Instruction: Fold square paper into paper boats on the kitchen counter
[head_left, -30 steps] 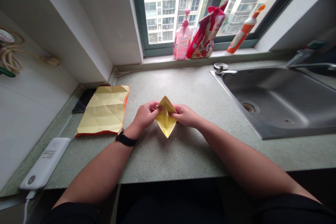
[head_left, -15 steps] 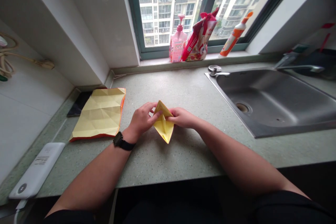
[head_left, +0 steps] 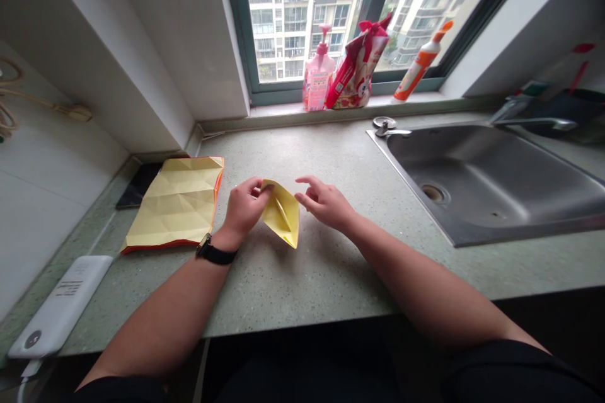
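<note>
Left hand: the left hand (head_left: 243, 208) pinches the upper left edge of the folded yellow paper (head_left: 282, 219), fingers curled around that edge, a dark wristband (head_left: 215, 252) on the wrist
Right hand: the right hand (head_left: 326, 203) hovers just beside the paper at its 3 o'clock, fingers loosely spread and slightly curled, holding nothing and touching nothing that I can make out
Folded paper: a small pointed shape with a crease down its middle, its lower tip at 6 o'clock resting on or just above the grey speckled counter (head_left: 331, 271); whether it touches the surface is hard to tell
Place of the paper: middle of the counter, between the two hands, well apart from the steel sink (head_left: 496, 176) at its 3 o'clock
Spare sheet: a creased yellow sheet with an orange edge (head_left: 177, 204) lies flat at 9 o'clock of the left hand, partly over a dark phone (head_left: 137, 186)
Progress: judging by the many layers and the pointed outline, several folds are already made; the shape looks unfinished, and the second sheet carries only crease lines and is not yet shaped
Other things: a white power bank (head_left: 59, 305) at 8 o'clock near the counter's edge; on the sill at 12 o'clock a pink pump bottle (head_left: 317, 79), a red pouch (head_left: 357, 66) and an orange-capped bottle (head_left: 418, 66)
</note>
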The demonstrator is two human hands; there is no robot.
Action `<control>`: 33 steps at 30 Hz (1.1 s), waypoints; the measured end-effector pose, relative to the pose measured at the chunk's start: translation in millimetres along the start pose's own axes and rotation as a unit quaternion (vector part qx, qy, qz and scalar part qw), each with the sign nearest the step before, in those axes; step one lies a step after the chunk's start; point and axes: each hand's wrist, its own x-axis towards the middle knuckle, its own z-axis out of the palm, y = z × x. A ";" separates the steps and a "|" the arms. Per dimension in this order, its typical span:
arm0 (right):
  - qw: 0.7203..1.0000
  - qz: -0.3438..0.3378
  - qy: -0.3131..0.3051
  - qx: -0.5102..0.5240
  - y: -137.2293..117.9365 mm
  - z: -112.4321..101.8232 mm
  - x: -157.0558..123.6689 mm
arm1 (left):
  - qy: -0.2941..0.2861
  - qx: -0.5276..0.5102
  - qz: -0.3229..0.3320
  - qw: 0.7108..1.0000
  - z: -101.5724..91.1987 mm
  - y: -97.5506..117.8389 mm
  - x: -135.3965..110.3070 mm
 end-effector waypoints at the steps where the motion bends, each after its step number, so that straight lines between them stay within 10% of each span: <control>1: 0.999 -0.026 0.026 -0.002 0.0 -2.2 -0.9 | 0.016 0.002 -0.020 1.000 -2.6 -3.3 3.3; 12: 0.964 -0.250 -0.011 -0.092 -1.9 6.2 -11.1 | 0.103 0.065 -0.059 0.991 -14.0 -21.5 18.0; 33: 0.925 -0.313 -0.032 -0.214 6.6 10.4 -3.7 | 0.089 0.066 -0.056 0.992 -11.9 -23.9 18.6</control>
